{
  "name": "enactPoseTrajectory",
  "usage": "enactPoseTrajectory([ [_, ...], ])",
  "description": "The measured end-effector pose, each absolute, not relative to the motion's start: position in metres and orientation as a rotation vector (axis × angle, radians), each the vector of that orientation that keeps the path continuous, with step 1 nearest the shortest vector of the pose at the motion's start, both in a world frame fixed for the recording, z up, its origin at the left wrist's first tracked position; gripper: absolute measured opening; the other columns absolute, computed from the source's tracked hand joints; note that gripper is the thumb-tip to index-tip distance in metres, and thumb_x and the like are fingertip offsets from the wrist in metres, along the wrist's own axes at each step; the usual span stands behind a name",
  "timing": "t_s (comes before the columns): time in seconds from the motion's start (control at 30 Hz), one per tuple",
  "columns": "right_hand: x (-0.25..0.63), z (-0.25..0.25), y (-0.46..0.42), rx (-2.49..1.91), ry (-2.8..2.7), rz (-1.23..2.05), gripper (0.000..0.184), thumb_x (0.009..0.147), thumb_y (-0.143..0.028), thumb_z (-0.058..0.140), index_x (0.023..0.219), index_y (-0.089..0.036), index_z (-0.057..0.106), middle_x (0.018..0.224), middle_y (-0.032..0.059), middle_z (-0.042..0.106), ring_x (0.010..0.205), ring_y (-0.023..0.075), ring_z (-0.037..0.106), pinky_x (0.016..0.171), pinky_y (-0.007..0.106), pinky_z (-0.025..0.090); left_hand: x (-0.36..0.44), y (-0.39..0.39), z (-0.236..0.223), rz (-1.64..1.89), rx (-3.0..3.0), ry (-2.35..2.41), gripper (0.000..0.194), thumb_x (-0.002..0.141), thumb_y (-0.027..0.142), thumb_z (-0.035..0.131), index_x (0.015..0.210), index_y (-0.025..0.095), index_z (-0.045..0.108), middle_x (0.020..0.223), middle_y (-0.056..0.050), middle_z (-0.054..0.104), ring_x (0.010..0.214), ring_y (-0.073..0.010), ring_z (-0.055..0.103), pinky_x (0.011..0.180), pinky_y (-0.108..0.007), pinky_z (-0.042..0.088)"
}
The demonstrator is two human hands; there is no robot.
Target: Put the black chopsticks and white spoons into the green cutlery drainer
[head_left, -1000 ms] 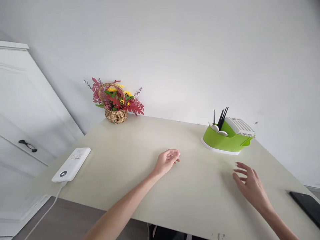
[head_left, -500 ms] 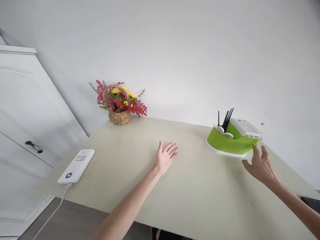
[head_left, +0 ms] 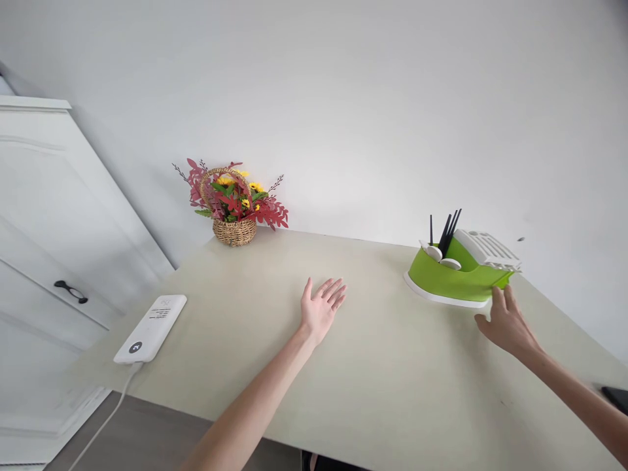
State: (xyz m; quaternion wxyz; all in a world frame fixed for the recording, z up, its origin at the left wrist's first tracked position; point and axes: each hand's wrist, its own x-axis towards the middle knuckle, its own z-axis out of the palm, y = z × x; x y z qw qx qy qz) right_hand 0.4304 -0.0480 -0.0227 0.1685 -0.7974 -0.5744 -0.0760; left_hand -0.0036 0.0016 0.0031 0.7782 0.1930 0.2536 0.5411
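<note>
My left hand [head_left: 321,307] lies flat and open on the pale table [head_left: 275,340], fingers spread, holding nothing. My right hand [head_left: 505,322] is stretched out at the near right corner of a green and white utensil holder [head_left: 454,278], its fingertips touching or just short of the green edge; the fingers are extended, open. Black chopsticks and white spoons stand in the holder's left part, and a white slatted rack sits on its right.
A wicker basket of red and yellow flowers [head_left: 234,203] stands at the back left by the wall. A white power bank [head_left: 151,327] with a cable lies at the table's left edge. A white cabinet [head_left: 44,248] is at left. A dark phone [head_left: 617,396] lies far right.
My right hand has moved forward from the near table to the green holder's corner. My left hand turned from loosely curled to flat with fingers spread. The view shifted slightly left.
</note>
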Motion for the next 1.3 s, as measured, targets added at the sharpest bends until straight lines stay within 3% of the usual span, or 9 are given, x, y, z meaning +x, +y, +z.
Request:
enactPoseTrajectory([
  [0.1,0.428,-0.016,-0.050,-2.312,-1.668,-0.131,0.076,0.095,-0.034,0.041,0.163,-0.003,0.026,0.171,0.0309,0.023,0.150,0.0430,0.041,0.099,0.049,0.050,-0.003,0.001,0.004,1.180,0.391,0.543,0.056,0.098,0.065,0.052,0.128,0.019,0.062,0.151,-0.018,0.061,0.141,-0.0305,0.059,0.119,-0.045,0.049],
  [0.17,0.427,-0.008,-0.051,-2.326,-1.687,-0.110,0.074,0.095,-0.029,0.039,0.163,-0.003,0.027,0.170,0.0294,0.029,0.152,0.0425,0.039,0.100,0.051,0.049,-0.003,0.001,0.005,1.179,0.364,0.535,0.054,0.099,0.063,0.052,0.126,0.018,0.062,0.152,-0.019,0.061,0.140,-0.0303,0.060,0.119,-0.044,0.048],
  [0.3,0.422,0.007,-0.053,-2.367,-1.707,-0.093,0.068,0.098,-0.026,0.033,0.163,-0.005,0.032,0.168,0.0279,0.033,0.131,0.0455,0.059,0.087,0.053,0.051,-0.003,0.001,0.009,1.173,0.327,0.530,0.050,0.100,0.060,0.052,0.123,0.017,0.062,0.153,-0.019,0.059,0.138,-0.0297,0.062,0.119,-0.042,0.048],
  [0.37,0.418,0.010,-0.054,-2.371,-1.717,-0.105,0.066,0.100,-0.024,0.029,0.162,-0.004,0.034,0.167,0.0292,0.034,0.129,0.0456,0.061,0.087,0.053,0.051,-0.002,0.002,0.009,1.175,0.332,0.538,0.047,0.100,0.058,0.053,0.120,0.016,0.062,0.152,-0.020,0.060,0.137,-0.0301,0.063,0.119,-0.042,0.048],
  [0.57,0.404,0.005,-0.049,-2.338,-1.727,-0.216,0.062,0.100,-0.015,0.024,0.155,0.009,0.035,0.163,0.0398,0.032,0.154,0.0446,0.035,0.106,0.056,0.044,-0.002,0.003,0.006,1.183,0.398,0.571,0.043,0.097,0.056,0.058,0.115,0.017,0.062,0.146,-0.021,0.064,0.136,-0.0308,0.064,0.119,-0.044,0.048],
  [0.87,0.398,0.004,-0.045,-2.285,-1.807,-0.316,0.060,0.099,-0.011,0.023,0.154,0.010,0.036,0.165,0.0409,0.027,0.158,0.0480,0.023,0.105,0.061,0.045,0.000,0.002,0.012,1.185,0.397,0.598,0.038,0.098,0.052,0.058,0.110,0.017,0.063,0.140,-0.021,0.068,0.134,-0.0313,0.065,0.120,-0.045,0.048],
  [1.07,0.391,0.006,-0.040,-2.292,-1.839,-0.374,0.056,0.099,-0.008,0.023,0.149,0.009,0.042,0.150,0.0429,0.046,0.153,0.0462,0.035,0.096,0.057,0.053,0.001,0.002,0.014,1.167,0.446,0.627,0.034,0.097,0.049,0.060,0.108,0.017,0.063,0.138,-0.019,0.070,0.132,-0.0301,0.067,0.121,-0.044,0.046],
  [1.2,0.382,0.008,-0.038,-2.287,-1.883,-0.437,0.053,0.099,-0.006,0.026,0.145,0.009,0.048,0.148,0.0407,0.049,0.150,0.0444,0.039,0.094,0.051,0.056,0.002,0.003,0.014,1.158,0.460,0.641,0.031,0.098,0.046,0.058,0.106,0.017,0.065,0.133,-0.019,0.073,0.129,-0.0291,0.069,0.122,-0.044,0.045],
  [1.3,0.373,0.009,-0.036,-2.289,-1.923,-0.506,0.049,0.096,-0.003,0.033,0.139,0.010,0.053,0.140,0.0391,0.056,0.141,0.0439,0.050,0.089,0.047,0.060,0.003,0.003,0.015,1.153,0.457,0.646,0.030,0.098,0.045,0.058,0.106,0.016,0.066,0.130,-0.019,0.074,0.127,-0.0289,0.070,0.121,-0.044,0.045],
])
